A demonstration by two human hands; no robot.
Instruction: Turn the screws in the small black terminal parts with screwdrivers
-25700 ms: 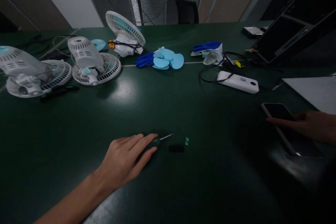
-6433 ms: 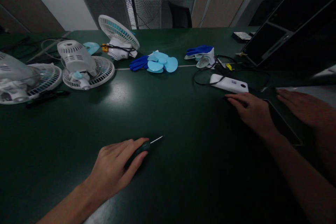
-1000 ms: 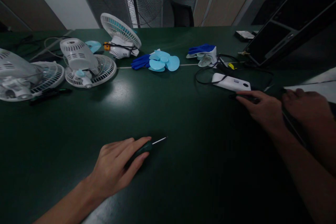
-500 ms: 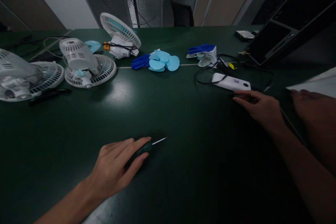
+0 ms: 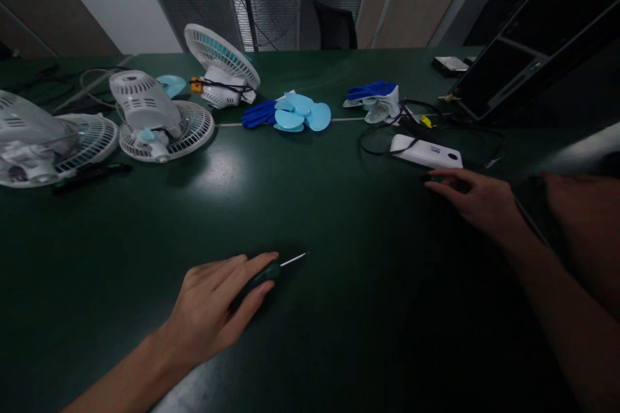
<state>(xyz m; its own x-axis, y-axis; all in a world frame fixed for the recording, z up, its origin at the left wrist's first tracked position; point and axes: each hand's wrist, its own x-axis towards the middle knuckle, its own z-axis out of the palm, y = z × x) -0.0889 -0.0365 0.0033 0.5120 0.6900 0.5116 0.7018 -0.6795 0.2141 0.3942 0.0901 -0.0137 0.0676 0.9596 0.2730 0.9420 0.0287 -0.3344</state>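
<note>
My left hand (image 5: 213,306) rests low on the green table, closed around the dark green handle of a screwdriver (image 5: 293,259). Its thin metal shaft points right and slightly away from me. On the right, my right hand (image 5: 477,200) is closed with thumb and fingers around a small dark object (image 5: 429,177), mostly covered by the fingers; its kind I cannot make out. Just beyond those fingers lies a white power strip (image 5: 426,151) with a black cable.
White fans (image 5: 145,110) stand or lie at the left. Light-blue fan blades (image 5: 300,111) sit by a blue glove (image 5: 259,114); another glove (image 5: 375,100) lies farther right. A black case (image 5: 523,58) stands at right. Another person's hand (image 5: 586,206) is beside my right arm.
My right hand has shifted slightly left with the dark object. The other person's hand and the white thing near it have moved at the right edge. My left hand stays put.
</note>
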